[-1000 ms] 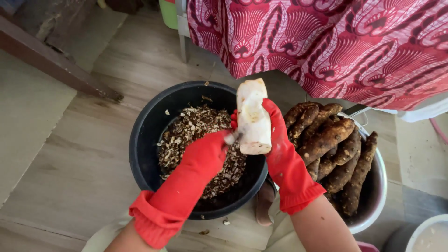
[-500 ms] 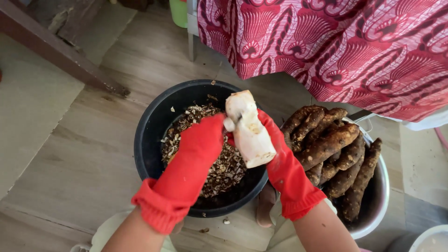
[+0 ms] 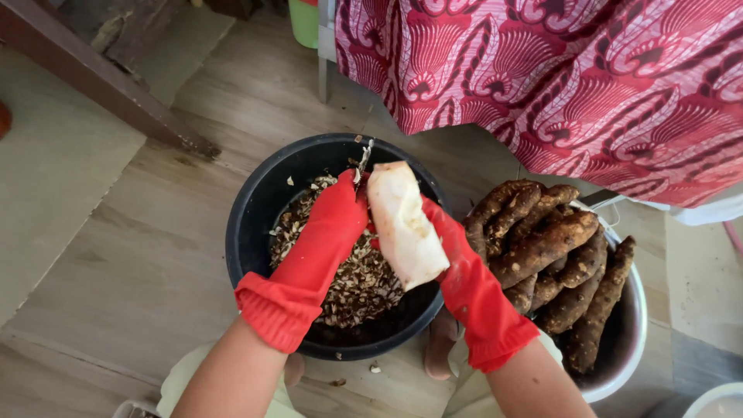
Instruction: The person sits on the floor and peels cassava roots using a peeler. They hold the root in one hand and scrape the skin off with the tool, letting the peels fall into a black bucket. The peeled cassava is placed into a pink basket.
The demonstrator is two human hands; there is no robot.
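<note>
— What's the floor like here?

— Pale wood-look boards (image 3: 155, 255), with a dark beam (image 3: 101, 85) lying across the upper left. A table draped in a red patterned cloth (image 3: 557, 77) fills the top right, and a green bin (image 3: 303, 19) shows beside its metal leg.

— And what's close to the hands?

— A black bucket (image 3: 255, 224) half full of brown peelings (image 3: 356, 279), directly under them. Just beside it on the right sits a metal bowl (image 3: 627, 340) heaped with unpeeled brown roots (image 3: 549, 248). A white rim pokes in at the bottom right corner.

— Where's the peeled root?

— The pale root (image 3: 402, 224) is held tilted over the bucket, its top near the far rim. The right hand (image 3: 445, 248), in a red glove, is wrapped around it from behind and below.

— The left hand?

— The left hand (image 3: 337, 220), also gloved, is clenched on a knife (image 3: 362, 159) whose blade sticks up just left of the root's top end; the fist touches the root's side.
</note>
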